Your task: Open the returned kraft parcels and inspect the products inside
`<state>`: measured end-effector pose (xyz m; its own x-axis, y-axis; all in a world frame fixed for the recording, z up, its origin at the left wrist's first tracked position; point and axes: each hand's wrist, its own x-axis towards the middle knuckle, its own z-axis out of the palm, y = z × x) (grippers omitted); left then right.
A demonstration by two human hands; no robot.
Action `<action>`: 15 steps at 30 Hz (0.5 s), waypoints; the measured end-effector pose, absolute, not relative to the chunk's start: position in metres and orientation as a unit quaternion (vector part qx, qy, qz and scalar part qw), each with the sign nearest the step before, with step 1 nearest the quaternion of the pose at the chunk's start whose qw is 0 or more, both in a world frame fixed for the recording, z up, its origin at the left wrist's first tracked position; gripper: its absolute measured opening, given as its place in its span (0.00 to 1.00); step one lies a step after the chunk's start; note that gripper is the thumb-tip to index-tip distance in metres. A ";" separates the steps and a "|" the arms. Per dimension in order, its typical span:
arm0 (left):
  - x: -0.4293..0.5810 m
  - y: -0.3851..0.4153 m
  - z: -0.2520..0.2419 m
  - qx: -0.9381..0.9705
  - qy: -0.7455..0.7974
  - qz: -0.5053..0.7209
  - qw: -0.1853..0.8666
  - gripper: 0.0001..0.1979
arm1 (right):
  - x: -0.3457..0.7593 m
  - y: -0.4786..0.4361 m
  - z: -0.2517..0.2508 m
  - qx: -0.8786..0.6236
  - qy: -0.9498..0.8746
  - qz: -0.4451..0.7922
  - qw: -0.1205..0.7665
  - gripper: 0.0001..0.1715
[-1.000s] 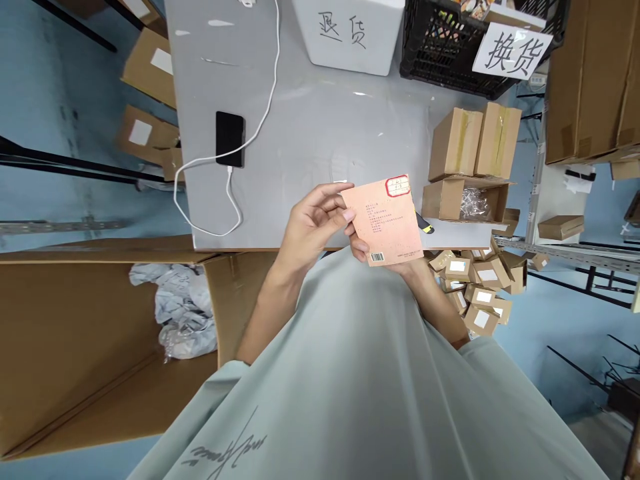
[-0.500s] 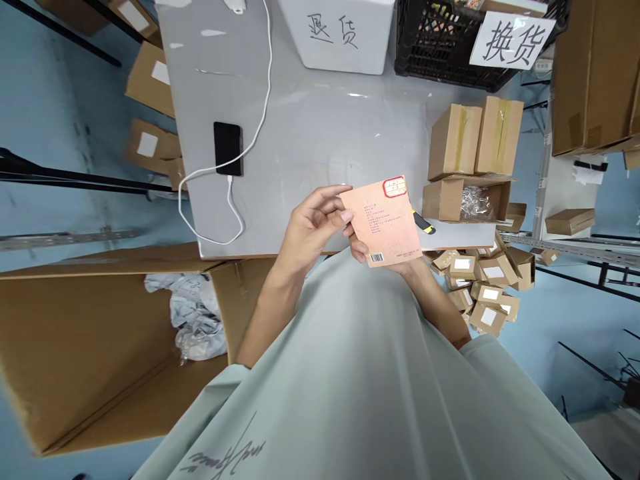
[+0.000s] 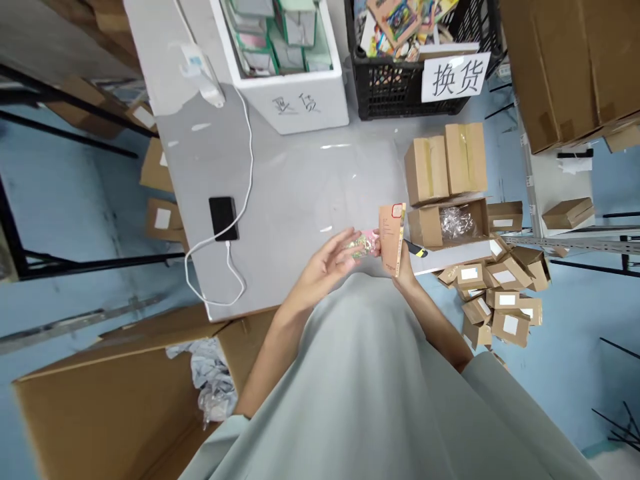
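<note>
My right hand (image 3: pixel 404 270) grips a thin pinkish-orange book (image 3: pixel 389 233) with a red-framed label at its top. The book is turned nearly edge-on, upright above the table's front edge. Between my hands shows a pink and green patterned piece (image 3: pixel 369 244); whether it belongs to the book I cannot tell. My left hand (image 3: pixel 327 267) has its fingers stretched out and apart, overlapping that piece's left end. A black and yellow utility knife (image 3: pixel 416 249) lies just right of my right hand, partly hidden behind it.
On the grey table (image 3: pixel 290 193) are a phone (image 3: pixel 223 219) with a white cable, a white foam box (image 3: pixel 310 110), and a black crate (image 3: pixel 395 93). Small cartons (image 3: pixel 445 167) stand at right. A large carton (image 3: pixel 115 407) is at lower left; several parcels (image 3: pixel 510 320) lie at lower right.
The book has turned from flat-facing to nearly edge-on and a patterned piece has come into view. My left hand has left the book's left edge. The view has tilted up, showing the containers' contents.
</note>
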<state>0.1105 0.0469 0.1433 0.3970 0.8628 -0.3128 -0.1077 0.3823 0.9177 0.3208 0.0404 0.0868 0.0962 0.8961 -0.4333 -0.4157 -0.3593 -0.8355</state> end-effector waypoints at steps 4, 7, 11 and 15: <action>0.139 0.068 0.146 0.451 0.387 0.269 0.758 0.42 | 0.340 0.059 0.083 -0.624 -0.257 0.533 0.510 0.25; 0.165 0.095 0.145 0.456 0.389 0.239 0.764 0.39 | 0.358 0.079 0.086 -0.632 -0.255 0.503 0.532 0.26; 0.189 0.145 0.140 0.467 0.404 0.228 0.753 0.36 | 0.390 0.107 0.094 -0.568 -0.257 0.559 0.547 0.29; 0.207 0.209 0.136 0.490 0.415 0.257 0.722 0.38 | 0.428 0.148 0.105 -0.530 -0.265 0.616 0.519 0.38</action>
